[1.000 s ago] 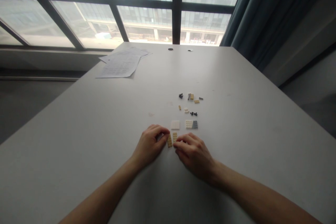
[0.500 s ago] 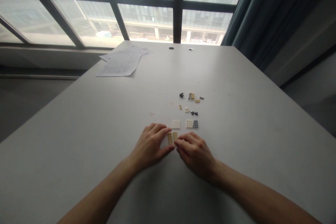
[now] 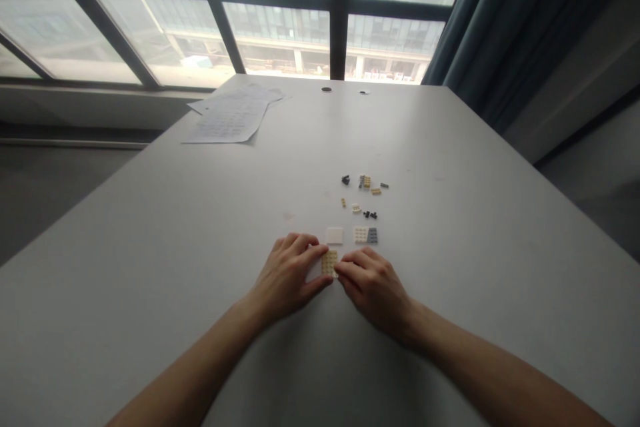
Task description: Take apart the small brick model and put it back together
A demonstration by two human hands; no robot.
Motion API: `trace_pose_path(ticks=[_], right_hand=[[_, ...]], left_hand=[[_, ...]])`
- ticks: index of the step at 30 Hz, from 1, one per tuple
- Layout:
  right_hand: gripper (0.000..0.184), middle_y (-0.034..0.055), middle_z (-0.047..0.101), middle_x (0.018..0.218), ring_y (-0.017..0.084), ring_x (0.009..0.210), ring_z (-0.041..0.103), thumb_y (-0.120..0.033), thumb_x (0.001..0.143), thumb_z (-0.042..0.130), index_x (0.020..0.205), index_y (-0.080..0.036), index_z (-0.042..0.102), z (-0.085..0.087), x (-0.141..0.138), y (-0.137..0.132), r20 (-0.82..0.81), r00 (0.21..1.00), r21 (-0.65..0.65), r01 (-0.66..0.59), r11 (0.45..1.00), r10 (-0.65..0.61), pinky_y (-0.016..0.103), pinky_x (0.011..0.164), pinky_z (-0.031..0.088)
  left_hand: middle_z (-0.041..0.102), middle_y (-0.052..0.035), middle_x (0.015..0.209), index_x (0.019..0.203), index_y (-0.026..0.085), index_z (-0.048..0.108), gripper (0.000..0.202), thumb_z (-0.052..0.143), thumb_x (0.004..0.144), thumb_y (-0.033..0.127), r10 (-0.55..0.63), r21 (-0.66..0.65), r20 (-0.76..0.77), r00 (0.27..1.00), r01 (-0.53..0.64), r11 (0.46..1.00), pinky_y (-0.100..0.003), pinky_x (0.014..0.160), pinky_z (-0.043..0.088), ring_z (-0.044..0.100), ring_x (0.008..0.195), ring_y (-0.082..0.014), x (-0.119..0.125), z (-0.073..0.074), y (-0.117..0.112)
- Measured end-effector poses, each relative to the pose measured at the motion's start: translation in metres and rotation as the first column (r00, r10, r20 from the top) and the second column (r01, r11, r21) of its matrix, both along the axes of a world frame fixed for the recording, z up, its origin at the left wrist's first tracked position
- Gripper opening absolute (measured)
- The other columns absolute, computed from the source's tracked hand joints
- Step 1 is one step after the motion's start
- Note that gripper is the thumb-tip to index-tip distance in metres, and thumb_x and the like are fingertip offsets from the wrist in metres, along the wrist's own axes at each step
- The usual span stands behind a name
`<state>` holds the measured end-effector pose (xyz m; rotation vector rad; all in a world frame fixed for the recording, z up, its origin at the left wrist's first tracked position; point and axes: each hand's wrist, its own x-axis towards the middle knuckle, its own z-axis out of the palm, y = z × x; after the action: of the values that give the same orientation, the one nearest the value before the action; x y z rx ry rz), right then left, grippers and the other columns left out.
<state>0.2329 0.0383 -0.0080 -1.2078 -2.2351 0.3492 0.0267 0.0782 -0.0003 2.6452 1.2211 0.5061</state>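
Two tan studded toy brick plates lie side by side on the table, their long edges together so that they look like one block. My left hand spans the left plate, index finger at its far end and thumb at its near end. With fingers bunched, my right hand grips the right plate at its right side and covers part of it. Just beyond them is a smooth white square tile. A white studded plate touches a grey slanted plate to its right.
Farther off lie small loose pieces: a tan piece, a white piece, black pieces, a dark grey piece and a tan brick. Printed papers rest at the table's far left, before the window.
The gap between the two tan plates has closed. My right hand has shifted slightly left with its plate, while my left hand stays nearly in place.
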Motion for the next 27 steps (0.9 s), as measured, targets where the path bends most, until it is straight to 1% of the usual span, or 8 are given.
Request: trace_pose_path(ticks=[10,15,22,27], right_hand=[[0.013,0.0059,0.066,0.092,0.02,0.086,0.056,-0.019,0.093,0.053,0.095,-0.02,0.066,0.0009,-0.0016,0.0006,-0.003,1.0,0.008,0.004,1.0,-0.004,0.034,0.083,0.047],[0.012,0.0059,0.066,0.09,0.019,0.086,0.057,-0.018,0.092,0.054,0.094,-0.02,0.066,0.0017,-0.0017,0.0007,-0.011,1.0,0.013,0.004,1.0,-0.004,0.034,0.083,0.047],[0.012,0.0057,0.066,0.092,0.019,0.086,0.057,-0.017,0.091,0.055,0.094,-0.02,0.066,0.0018,-0.0012,0.0007,-0.019,1.0,0.004,0.004,1.0,-0.004,0.034,0.082,0.047],[0.011,0.0055,0.066,0.092,0.02,0.087,0.056,-0.018,0.091,0.055,0.095,-0.02,0.065,0.0032,-0.0008,0.0,-0.021,1.0,-0.008,0.002,1.0,-0.002,0.034,0.082,0.047]], left_hand=[[0.059,-0.0093,0.111,0.114,0.022,0.061,0.037,0.058,0.084,0.044,-0.017,0.019,0.012,1.0,0.017,1.0,-0.042,0.088,0.039,0.05,0.102,-0.026,0.002,0.0033,-0.0005],[0.06,-0.0093,0.11,0.113,0.022,0.061,0.036,0.057,0.084,0.044,-0.022,0.029,0.018,1.0,0.022,0.999,-0.042,0.088,0.039,0.05,0.102,-0.0259,0.0025,0.0033,-0.0002],[0.059,-0.0093,0.112,0.115,0.023,0.06,0.038,0.057,0.084,0.045,-0.026,0.021,0.009,1.0,0.025,0.999,-0.041,0.088,0.039,0.05,0.103,-0.0262,0.0017,0.0018,-0.0003],[0.06,-0.0099,0.111,0.118,0.022,0.059,0.043,0.059,0.083,0.047,-0.032,0.035,0.019,0.999,0.031,0.999,-0.041,0.088,0.039,0.051,0.102,-0.0264,0.0023,0.0023,-0.0003]])
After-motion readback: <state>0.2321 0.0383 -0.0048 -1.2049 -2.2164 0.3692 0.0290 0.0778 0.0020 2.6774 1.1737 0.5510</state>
